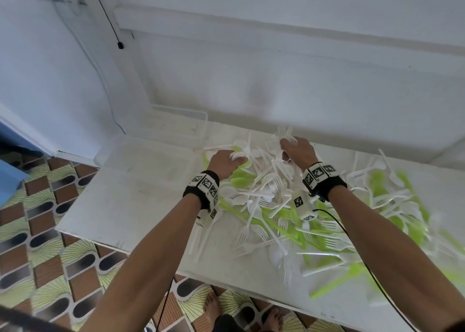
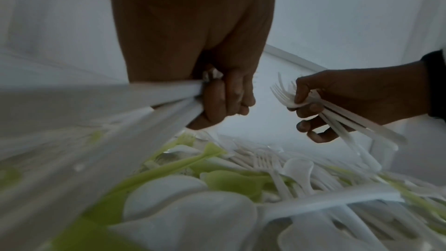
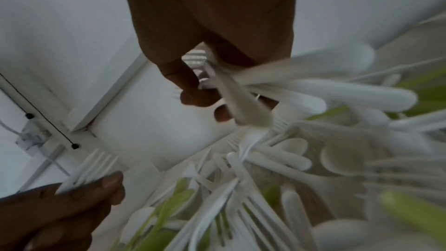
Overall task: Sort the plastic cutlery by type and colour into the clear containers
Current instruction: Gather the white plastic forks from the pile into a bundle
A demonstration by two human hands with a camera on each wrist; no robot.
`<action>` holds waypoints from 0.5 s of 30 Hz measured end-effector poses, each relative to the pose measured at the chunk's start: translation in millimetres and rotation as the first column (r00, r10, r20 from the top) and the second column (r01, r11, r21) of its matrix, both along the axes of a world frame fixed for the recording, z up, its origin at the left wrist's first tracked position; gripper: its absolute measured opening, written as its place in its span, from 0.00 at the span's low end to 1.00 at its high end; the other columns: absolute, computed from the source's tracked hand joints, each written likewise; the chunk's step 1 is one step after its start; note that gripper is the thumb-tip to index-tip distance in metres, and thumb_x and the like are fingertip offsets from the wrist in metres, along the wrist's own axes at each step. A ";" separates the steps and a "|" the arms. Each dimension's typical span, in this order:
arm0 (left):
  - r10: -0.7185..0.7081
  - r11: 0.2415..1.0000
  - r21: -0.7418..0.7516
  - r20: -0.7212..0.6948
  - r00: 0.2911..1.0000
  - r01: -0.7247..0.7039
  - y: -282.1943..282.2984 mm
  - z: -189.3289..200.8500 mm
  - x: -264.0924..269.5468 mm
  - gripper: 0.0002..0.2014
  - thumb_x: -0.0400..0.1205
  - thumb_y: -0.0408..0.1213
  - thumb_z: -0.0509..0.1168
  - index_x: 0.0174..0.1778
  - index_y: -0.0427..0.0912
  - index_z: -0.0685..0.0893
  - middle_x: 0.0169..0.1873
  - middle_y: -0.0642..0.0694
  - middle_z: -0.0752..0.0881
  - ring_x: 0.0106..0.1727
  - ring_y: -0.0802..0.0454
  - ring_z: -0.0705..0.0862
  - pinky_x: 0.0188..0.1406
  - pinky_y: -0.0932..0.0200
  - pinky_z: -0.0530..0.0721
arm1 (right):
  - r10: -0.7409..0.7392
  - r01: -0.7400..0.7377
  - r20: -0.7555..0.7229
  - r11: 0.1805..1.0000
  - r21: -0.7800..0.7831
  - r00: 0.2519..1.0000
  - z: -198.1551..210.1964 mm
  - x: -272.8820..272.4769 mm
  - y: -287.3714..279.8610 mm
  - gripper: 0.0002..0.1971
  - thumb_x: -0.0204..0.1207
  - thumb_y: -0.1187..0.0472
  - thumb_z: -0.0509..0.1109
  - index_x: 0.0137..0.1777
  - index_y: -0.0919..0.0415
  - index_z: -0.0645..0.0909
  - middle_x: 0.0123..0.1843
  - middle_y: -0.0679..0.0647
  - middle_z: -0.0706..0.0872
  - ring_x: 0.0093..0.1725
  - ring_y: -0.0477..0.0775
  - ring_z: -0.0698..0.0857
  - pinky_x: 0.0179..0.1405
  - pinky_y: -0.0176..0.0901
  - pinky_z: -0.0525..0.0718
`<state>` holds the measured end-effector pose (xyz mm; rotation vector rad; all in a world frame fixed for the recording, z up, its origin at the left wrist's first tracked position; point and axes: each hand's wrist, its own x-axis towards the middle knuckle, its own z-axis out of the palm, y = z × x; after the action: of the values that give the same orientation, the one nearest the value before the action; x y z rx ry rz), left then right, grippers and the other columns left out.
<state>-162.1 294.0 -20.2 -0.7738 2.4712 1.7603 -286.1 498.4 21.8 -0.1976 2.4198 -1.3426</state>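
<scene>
A heap of white and green plastic cutlery (image 1: 271,206) covers the right half of the white table (image 1: 130,206). My left hand (image 1: 227,162) hovers over the heap's far left and grips a bundle of white forks (image 2: 169,93), whose tines show in the right wrist view (image 3: 94,167). My right hand (image 1: 297,152) is over the heap's far side and holds another bunch of white forks (image 2: 287,96), tines pointing away. Two clear containers (image 1: 186,120) (image 1: 118,153) stand at the table's back left, and I see no cutlery in them.
A white wall rises directly behind the table, with a black cable (image 1: 110,22) hanging at the left. The table's front edge (image 1: 120,243) drops to a patterned tiled floor (image 1: 50,231), where bare feet (image 1: 214,309) stand. More cutlery (image 1: 392,196) spreads right.
</scene>
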 end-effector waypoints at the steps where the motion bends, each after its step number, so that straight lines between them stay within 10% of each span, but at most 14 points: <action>1: -0.026 0.999 -0.038 0.010 1.000 0.026 2.7 -0.3 -2.6 0.22 0.80 0.49 0.74 0.30 0.44 0.70 0.24 0.47 0.75 0.23 0.49 0.74 0.27 0.59 0.71 | -0.033 0.034 0.040 0.999 -0.042 0.999 -6.1 0.5 3.4 0.11 0.76 0.55 0.66 0.48 0.63 0.82 0.31 0.56 0.90 0.31 0.55 0.86 0.37 0.47 0.87; 6: -0.092 0.967 -0.227 0.105 0.990 0.114 24.6 0.4 -19.7 0.17 0.82 0.48 0.71 0.36 0.39 0.79 0.32 0.41 0.81 0.37 0.41 0.83 0.43 0.47 0.83 | -0.040 0.043 0.137 0.999 -0.019 0.990 -24.6 8.3 14.0 0.09 0.76 0.54 0.65 0.49 0.59 0.78 0.34 0.56 0.85 0.23 0.53 0.77 0.25 0.42 0.76; 10: -0.090 0.907 -0.394 0.171 0.981 0.151 45.9 2.2 -38.0 0.12 0.84 0.45 0.68 0.48 0.37 0.86 0.48 0.38 0.89 0.54 0.38 0.87 0.45 0.55 0.77 | -0.047 0.042 0.134 0.998 0.036 0.990 -32.9 14.9 22.0 0.15 0.76 0.47 0.71 0.49 0.60 0.81 0.35 0.54 0.86 0.25 0.54 0.81 0.26 0.43 0.77; 15: -0.061 0.884 -0.432 0.273 0.960 0.179 63.8 -5.6 -51.3 0.16 0.78 0.48 0.72 0.53 0.39 0.88 0.49 0.43 0.90 0.54 0.41 0.89 0.49 0.54 0.85 | -0.010 0.012 0.186 1.000 -0.008 0.983 -43.5 17.2 30.7 0.15 0.82 0.53 0.71 0.58 0.63 0.74 0.41 0.58 0.90 0.26 0.54 0.84 0.23 0.44 0.79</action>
<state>-213.4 357.8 -25.8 -0.7805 2.7018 0.9728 -268.9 529.1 -21.7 -0.0582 2.2632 -1.3153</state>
